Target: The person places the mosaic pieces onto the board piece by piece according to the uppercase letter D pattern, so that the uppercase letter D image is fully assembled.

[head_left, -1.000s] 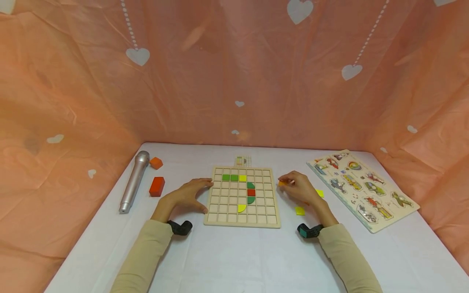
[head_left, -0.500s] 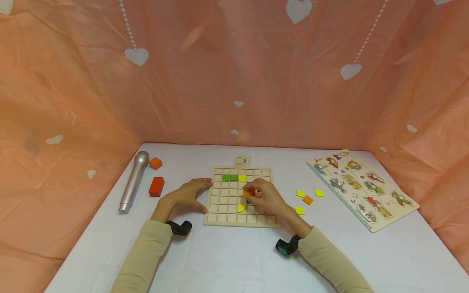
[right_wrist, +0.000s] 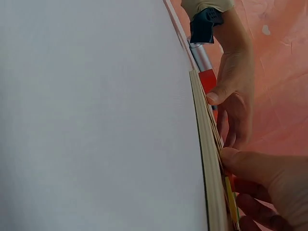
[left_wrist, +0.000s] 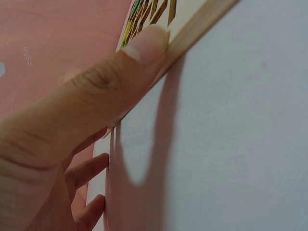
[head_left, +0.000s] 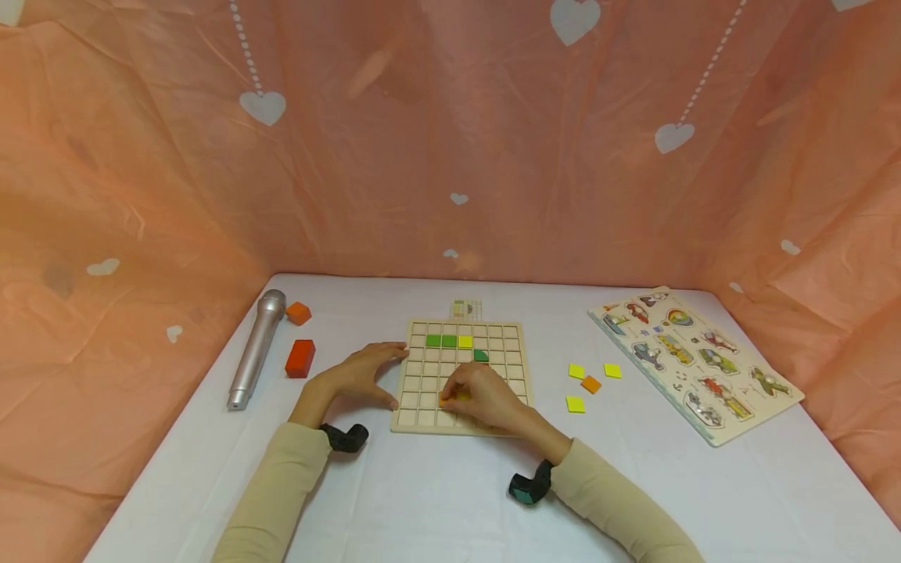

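Note:
A wooden grid board (head_left: 425, 429) lies in the middle of the white table in the head view. My left hand (head_left: 362, 375) spreads along its left edge; in the left wrist view, the thumb (left_wrist: 147, 45) rests on the rim. Over the lower middle cells, my right hand (head_left: 486, 391) pinches an orange tile (head_left: 443, 400) between thumb and fingers. Two green tiles (head_left: 441, 341) and a yellow tile (head_left: 465, 342) sit in an upper row, with a green quarter-circle tile (head_left: 481, 356) just below right. My right hand covers the cells under it and part of a yellow piece (head_left: 463, 396).
To the board's right lie yellow tiles (head_left: 575, 404) and an orange tile (head_left: 590, 384). A picture puzzle board (head_left: 686, 348) is farther right. On the left are a silver microphone (head_left: 256, 356), a red block (head_left: 300, 358) and an orange block (head_left: 299, 313). A small pattern card (head_left: 466, 309) lies behind the grid.
My right hand has carried the orange tile from the table right of the board, leftward across the grid to its lower middle cells. My left hand has stayed at the left edge.

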Tool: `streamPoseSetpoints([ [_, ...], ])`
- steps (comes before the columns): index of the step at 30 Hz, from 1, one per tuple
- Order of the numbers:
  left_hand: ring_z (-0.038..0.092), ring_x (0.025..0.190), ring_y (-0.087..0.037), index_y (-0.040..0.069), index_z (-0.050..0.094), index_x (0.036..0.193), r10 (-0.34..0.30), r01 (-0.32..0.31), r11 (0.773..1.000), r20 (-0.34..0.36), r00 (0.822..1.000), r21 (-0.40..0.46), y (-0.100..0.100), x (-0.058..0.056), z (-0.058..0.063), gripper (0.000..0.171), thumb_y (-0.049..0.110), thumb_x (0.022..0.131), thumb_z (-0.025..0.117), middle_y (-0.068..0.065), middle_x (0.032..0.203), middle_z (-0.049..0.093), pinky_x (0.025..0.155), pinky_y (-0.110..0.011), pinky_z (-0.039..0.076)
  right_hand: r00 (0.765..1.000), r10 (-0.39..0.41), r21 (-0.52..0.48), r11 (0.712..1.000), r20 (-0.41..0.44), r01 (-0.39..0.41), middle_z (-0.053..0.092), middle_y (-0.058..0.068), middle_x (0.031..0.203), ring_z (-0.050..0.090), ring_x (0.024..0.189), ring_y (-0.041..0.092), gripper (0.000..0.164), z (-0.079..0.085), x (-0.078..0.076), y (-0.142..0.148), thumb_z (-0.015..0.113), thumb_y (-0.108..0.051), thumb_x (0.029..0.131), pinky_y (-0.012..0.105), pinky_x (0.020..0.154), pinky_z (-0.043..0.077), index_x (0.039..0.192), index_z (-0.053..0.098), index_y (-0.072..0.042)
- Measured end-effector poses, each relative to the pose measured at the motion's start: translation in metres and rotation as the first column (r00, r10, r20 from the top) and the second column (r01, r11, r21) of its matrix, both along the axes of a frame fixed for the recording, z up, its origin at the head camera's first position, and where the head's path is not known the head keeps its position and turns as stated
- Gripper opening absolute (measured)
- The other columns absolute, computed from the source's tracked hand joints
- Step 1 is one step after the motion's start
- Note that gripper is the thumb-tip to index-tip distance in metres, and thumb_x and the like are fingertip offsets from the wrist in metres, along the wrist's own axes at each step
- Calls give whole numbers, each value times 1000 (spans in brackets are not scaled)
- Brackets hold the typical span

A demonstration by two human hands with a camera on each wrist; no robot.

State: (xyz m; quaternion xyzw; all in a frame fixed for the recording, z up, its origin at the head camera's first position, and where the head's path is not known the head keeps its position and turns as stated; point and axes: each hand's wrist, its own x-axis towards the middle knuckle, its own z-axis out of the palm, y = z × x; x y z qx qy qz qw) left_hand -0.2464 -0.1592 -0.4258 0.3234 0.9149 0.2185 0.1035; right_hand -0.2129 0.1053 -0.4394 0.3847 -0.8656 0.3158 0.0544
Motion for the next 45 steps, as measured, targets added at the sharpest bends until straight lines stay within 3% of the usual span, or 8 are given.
streamPoseSetpoints([
  [5, 29, 134, -36, 1, 42, 138, 6, -6, 1000, 5, 1000, -10, 0, 0, 0, 87, 35, 68, 82, -14, 147, 35, 108, -53, 25, 999, 36, 13, 999, -14, -36, 68, -8, 79, 58, 82, 7, 8, 1, -1, 2, 76, -21, 77, 25, 80, 45, 80, 74, -14],
  [12, 28, 135, -35, 2, 42, 138, 14, -14, 1000, 19, 1000, -5, 1, 1, 2, 86, 35, 68, 82, -13, 147, 34, 109, -53, 24, 998, 51, 82, 995, 20, -53, 65, -4, 91, 53, 90, 11, 9, 10, 1, 6, 73, -17, 80, 27, 80, 44, 88, 76, -14],
  [18, 28, 135, -34, 3, 42, 138, 19, -18, 1000, 27, 999, -6, 2, 1, 2, 87, 35, 68, 81, -13, 148, 33, 109, -53, 24, 998, 63, 72, 995, 24, -64, 69, -5, 87, 58, 88, 9, 11, 9, 0, 5, 73, -15, 80, 28, 85, 44, 90, 75, -11],
  [25, 29, 134, -37, 2, 42, 137, 2, -2, 1000, 1, 1000, -7, 1, -2, -1, 89, 38, 67, 82, -14, 147, 35, 107, -55, 25, 999, 22, 56, 998, 35, -24, 61, -1, 101, 53, 96, 14, 19, 11, 1, 15, 71, -20, 83, 31, 84, 46, 100, 72, -11],
  [31, 29, 134, -36, 2, 42, 138, 7, -7, 1000, 9, 1000, -3, 2, -1, 0, 89, 38, 66, 82, -13, 147, 35, 108, -55, 24, 997, 37, -44, 998, 72, -34, 60, 12, 106, 58, 89, 24, 32, 20, -8, 40, 67, -14, 86, 36, 75, 53, 116, 63, -3],
  [35, 28, 135, -35, 3, 43, 138, 15, -15, 1000, 13, 1000, -4, 2, -1, 1, 87, 34, 67, 82, -13, 147, 35, 109, -53, 24, 993, 31, -55, 998, 110, -25, 62, 14, 109, 58, 92, 25, 41, 29, -12, 66, 68, -12, 85, 39, 78, 53, 123, 57, -2],
  [45, 27, 136, -33, 4, 42, 138, 45, -44, 999, 47, 998, -8, 2, 1, 0, 87, 34, 67, 82, -12, 148, 33, 110, -52, 23, 994, -70, -25, 997, 80, 72, 63, 17, 108, 59, 92, 28, 40, 41, -6, 130, 72, -8, 81, 47, 76, 51, 118, 60, -1],
])
